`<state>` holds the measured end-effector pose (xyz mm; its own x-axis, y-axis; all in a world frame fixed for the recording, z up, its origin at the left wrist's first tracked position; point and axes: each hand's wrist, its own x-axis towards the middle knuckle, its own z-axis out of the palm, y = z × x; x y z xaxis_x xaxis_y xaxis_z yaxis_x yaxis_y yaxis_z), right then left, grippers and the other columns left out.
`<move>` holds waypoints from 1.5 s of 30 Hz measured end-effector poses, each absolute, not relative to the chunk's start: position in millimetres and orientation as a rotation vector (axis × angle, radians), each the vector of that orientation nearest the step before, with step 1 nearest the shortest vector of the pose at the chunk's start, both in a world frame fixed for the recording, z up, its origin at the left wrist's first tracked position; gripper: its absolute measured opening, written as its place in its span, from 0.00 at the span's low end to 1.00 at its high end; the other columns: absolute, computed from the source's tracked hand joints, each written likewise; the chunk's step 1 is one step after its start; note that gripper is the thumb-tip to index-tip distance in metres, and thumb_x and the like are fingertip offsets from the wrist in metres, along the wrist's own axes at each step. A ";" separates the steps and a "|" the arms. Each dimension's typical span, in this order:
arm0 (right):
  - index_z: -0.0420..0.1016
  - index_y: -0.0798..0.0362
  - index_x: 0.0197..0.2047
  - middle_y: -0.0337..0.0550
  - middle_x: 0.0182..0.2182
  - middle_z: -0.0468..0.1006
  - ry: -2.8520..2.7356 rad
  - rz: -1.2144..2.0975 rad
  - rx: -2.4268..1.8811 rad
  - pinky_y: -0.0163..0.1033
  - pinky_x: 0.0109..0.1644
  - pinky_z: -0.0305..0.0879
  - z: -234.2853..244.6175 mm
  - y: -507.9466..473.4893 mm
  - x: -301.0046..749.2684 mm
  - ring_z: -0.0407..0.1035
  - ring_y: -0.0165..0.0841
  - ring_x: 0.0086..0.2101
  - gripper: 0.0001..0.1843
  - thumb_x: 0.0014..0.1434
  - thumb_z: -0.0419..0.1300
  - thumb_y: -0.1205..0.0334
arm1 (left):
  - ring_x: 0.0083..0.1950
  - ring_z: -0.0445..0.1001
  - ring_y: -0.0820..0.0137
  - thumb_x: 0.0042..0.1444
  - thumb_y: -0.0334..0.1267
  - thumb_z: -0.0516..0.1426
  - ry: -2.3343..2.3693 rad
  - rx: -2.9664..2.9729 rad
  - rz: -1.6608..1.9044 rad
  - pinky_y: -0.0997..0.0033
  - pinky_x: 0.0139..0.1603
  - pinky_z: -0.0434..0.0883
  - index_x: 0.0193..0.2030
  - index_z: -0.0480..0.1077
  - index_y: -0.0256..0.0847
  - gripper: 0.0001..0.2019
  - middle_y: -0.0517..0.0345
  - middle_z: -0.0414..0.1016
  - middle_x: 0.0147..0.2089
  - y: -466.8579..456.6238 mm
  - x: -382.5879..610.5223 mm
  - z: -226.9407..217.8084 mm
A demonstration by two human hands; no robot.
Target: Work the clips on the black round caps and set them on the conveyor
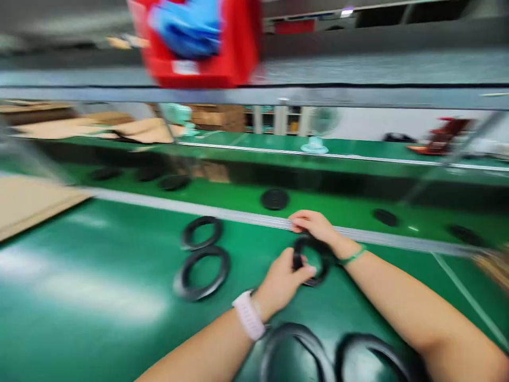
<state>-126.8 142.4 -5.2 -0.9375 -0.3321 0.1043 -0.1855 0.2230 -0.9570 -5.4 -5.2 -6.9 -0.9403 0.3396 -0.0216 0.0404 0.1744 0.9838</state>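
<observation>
With my left hand [287, 276] I am grasping a black, round, smooth-looking ring [325, 264] by its near left side; my thumb lies across its opening and the fingers are around the rim. My right hand [314, 225] is at the far edge of this same ring, with bent fingers close to the silver metal strip [238, 215]. Because of the blur, I cannot tell whether these fingers are pinching the rim or only lie beside it.

The ring is above or on the shiny dark green work surface [127, 239], just on my side of the strip; I cannot say if it touches the surface. To the left lie two other black rings, a farther ring [217, 231] and a nearer ring [225, 265], close together. Two more, partly cut off, lie toward me. Beyond the strip, a flat black disc [275, 199] rests on a brighter green band [234, 193].

To handle this ring well, in my judgement, the left grip should be firm but not squeezing, as a thin rim could bend. The right fingers should work lightly along the edge, and not knock against the metal strip.
</observation>
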 end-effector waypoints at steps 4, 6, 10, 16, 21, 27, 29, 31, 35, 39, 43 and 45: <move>0.80 0.57 0.41 0.41 0.31 0.79 2.776 -1.619 -0.090 0.38 0.41 0.71 -11.7 235.7 -126.0 0.73 0.32 0.31 0.06 0.65 0.63 0.64 | 0.46 0.77 0.57 0.55 0.52 0.62 2.081 0.380 1.772 0.58 0.51 0.71 0.44 0.66 0.41 0.18 0.50 0.79 0.44 -2.7 -32.5 -22.6; 0.81 0.55 0.41 0.43 0.37 0.80 3.026 -1.495 0.133 0.40 0.50 0.69 -13.0 283.2 -126.6 0.74 0.35 0.39 0.06 0.66 0.62 0.65 | 0.50 0.77 0.55 0.51 0.55 0.65 2.057 0.352 1.690 0.57 0.54 0.71 0.43 0.67 0.41 0.22 0.48 0.80 0.49 -2.0 -37.7 -21.7; 0.81 0.57 0.47 0.52 0.49 0.76 3.326 -1.199 0.585 0.45 0.64 0.59 -14.7 380.9 -108.3 0.68 0.41 0.53 0.10 0.63 0.63 0.70 | 0.51 0.78 0.54 0.44 0.55 0.69 1.956 0.381 1.493 0.57 0.56 0.72 0.44 0.71 0.39 0.27 0.46 0.80 0.50 -10.6 -40.9 -7.9; 0.84 0.57 0.42 0.46 0.35 0.81 3.207 -1.038 0.895 0.38 0.47 0.67 -32.6 444.0 -109.4 0.73 0.35 0.35 0.08 0.57 0.71 0.68 | 0.51 0.79 0.55 0.45 0.51 0.70 1.984 0.427 1.511 0.56 0.55 0.74 0.42 0.69 0.40 0.24 0.45 0.80 0.51 -16.4 -49.2 -10.5; 0.83 0.62 0.36 0.49 0.33 0.79 3.260 -1.006 1.039 0.42 0.47 0.65 -35.5 432.4 -118.2 0.71 0.38 0.36 0.03 0.57 0.69 0.72 | 0.50 0.80 0.57 0.43 0.49 0.71 2.087 0.326 1.728 0.53 0.55 0.74 0.43 0.62 0.42 0.28 0.48 0.82 0.46 -14.0 -46.4 -20.2; 0.84 0.55 0.37 0.42 0.33 0.76 3.500 -1.433 0.326 0.38 0.45 0.66 -6.6 335.9 -97.3 0.70 0.34 0.37 0.02 0.58 0.69 0.69 | 0.49 0.81 0.57 0.44 0.46 0.71 2.111 0.308 1.777 0.52 0.54 0.75 0.42 0.60 0.43 0.26 0.49 0.82 0.45 -12.9 -44.1 -19.0; 0.84 0.53 0.37 0.39 0.30 0.74 3.420 -1.757 -0.336 0.37 0.40 0.67 2.8 283.5 -79.8 0.70 0.33 0.33 0.03 0.58 0.71 0.69 | 0.49 0.80 0.56 0.44 0.45 0.71 2.123 0.304 1.768 0.52 0.53 0.75 0.42 0.61 0.43 0.26 0.49 0.83 0.45 -13.0 -44.1 -18.8; 0.84 0.53 0.39 0.39 0.30 0.74 3.302 -1.772 -0.847 0.37 0.38 0.67 5.7 237.7 -60.5 0.69 0.33 0.34 0.02 0.62 0.69 0.66 | 0.49 0.80 0.55 0.44 0.45 0.71 2.150 0.315 1.757 0.52 0.53 0.75 0.44 0.64 0.41 0.26 0.49 0.82 0.45 -13.3 -44.4 -19.2; 0.81 0.58 0.43 0.45 0.32 0.73 3.400 -1.325 -1.358 0.39 0.36 0.67 -7.9 192.6 -37.0 0.67 0.33 0.33 0.11 0.71 0.59 0.61 | 0.50 0.79 0.55 0.43 0.45 0.71 2.271 0.344 1.732 0.52 0.55 0.75 0.51 0.68 0.40 0.29 0.50 0.80 0.49 -12.7 -44.6 -20.6; 0.79 0.60 0.43 0.45 0.32 0.73 3.547 -0.990 -1.532 0.39 0.38 0.68 -20.4 189.4 -38.0 0.66 0.34 0.33 0.10 0.71 0.57 0.65 | 0.50 0.79 0.54 0.40 0.45 0.72 2.331 0.286 1.739 0.52 0.53 0.76 0.53 0.68 0.40 0.33 0.50 0.79 0.50 -9.7 -43.6 -21.3; 0.78 0.60 0.41 0.45 0.30 0.71 3.566 -0.846 -1.666 0.40 0.37 0.66 -18.3 190.3 -42.7 0.65 0.35 0.32 0.09 0.71 0.56 0.67 | 0.51 0.78 0.54 0.39 0.44 0.73 2.277 0.283 1.802 0.52 0.53 0.76 0.53 0.66 0.40 0.34 0.49 0.78 0.51 -7.7 -43.3 -22.8; 0.78 0.60 0.41 0.43 0.28 0.70 3.597 -0.730 -1.724 0.40 0.33 0.63 -17.0 189.8 -43.7 0.63 0.35 0.31 0.08 0.70 0.56 0.69 | 0.53 0.77 0.54 0.39 0.43 0.73 2.250 0.288 1.829 0.52 0.54 0.76 0.54 0.66 0.40 0.35 0.49 0.78 0.52 -7.2 -43.4 -23.1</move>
